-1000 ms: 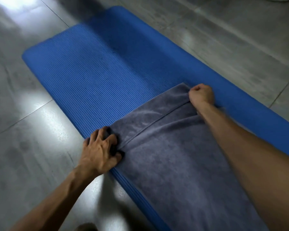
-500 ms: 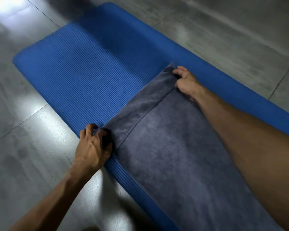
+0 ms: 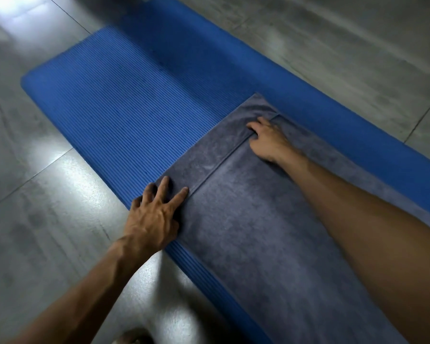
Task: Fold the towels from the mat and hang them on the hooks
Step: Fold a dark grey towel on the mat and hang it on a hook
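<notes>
The grey towel (image 3: 271,232) runs lengthwise along the blue mat (image 3: 124,115) toward the person; left hand (image 3: 157,214) presses it with fingers spread, right hand (image 3: 266,140) rests loosely curled at its far seam.

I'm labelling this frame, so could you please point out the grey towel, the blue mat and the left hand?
grey towel (image 3: 253,219), head view, flat middle of the top layer.
blue mat (image 3: 124,115), head view, bare ribbed surface.
left hand (image 3: 154,219), head view, back of the hand.

text: none legible | labels: none | brands: none | numbers: none | signs: none
</notes>
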{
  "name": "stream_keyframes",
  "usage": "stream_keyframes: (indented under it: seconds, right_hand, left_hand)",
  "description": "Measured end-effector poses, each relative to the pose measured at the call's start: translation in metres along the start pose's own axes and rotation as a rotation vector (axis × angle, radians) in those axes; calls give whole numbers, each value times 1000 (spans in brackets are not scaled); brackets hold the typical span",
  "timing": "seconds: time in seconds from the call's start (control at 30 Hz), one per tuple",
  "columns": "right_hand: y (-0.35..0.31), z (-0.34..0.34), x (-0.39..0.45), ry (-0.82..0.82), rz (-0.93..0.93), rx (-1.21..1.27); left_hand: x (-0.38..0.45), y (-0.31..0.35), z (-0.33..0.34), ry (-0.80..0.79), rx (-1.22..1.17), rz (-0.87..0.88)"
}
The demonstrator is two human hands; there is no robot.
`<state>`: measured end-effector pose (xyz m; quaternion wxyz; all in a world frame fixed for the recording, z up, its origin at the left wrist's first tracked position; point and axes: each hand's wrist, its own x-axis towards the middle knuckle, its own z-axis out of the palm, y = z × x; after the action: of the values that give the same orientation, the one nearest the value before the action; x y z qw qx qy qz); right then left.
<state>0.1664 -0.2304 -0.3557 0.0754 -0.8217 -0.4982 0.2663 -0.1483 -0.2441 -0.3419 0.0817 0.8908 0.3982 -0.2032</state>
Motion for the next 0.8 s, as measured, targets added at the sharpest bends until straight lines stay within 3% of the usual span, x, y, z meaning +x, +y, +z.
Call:
stream_keyframes:
  seconds: [0.1, 0.17, 0.23, 0.3, 0.37, 0.47, 0.53, 0.67, 0.73, 0.8]
  right_hand:
    - [2, 0, -8, -22, 16, 41]
    - [2, 6, -22, 113, 9, 40]
    - [-1, 16, -45, 245, -35, 18]
    - [-6, 27, -71, 290, -142, 44]
    - [-5, 35, -95, 337, -228, 88]
    - [-2, 36, -119, 384, -185, 262]
    - [-6, 27, -131, 375, -84, 526]
    - [-11, -5, -141, 197, 238, 1133]
    - [3, -11, -145, 136, 375, 1144]
    - [27, -10, -154, 192, 484, 1107]
  left_hand:
    - [7, -13, 6, -8, -250, -24]
    - [13, -19, 1, 108, -491, -68]
    - [22, -19, -5, 150, -494, -171]
    - [29, -19, -13, 94, -455, -353]
    - [32, -13, -24, 80, -486, -423]
    - [15, 16, -43, 284, -230, -203]
    - [-7, 49, -53, 430, -82, -22]
    - [-49, 117, -52, 498, 18, 229]
    - [-70, 154, -41, 500, 4, 348]
    - [-90, 186, -28, 493, -40, 455]
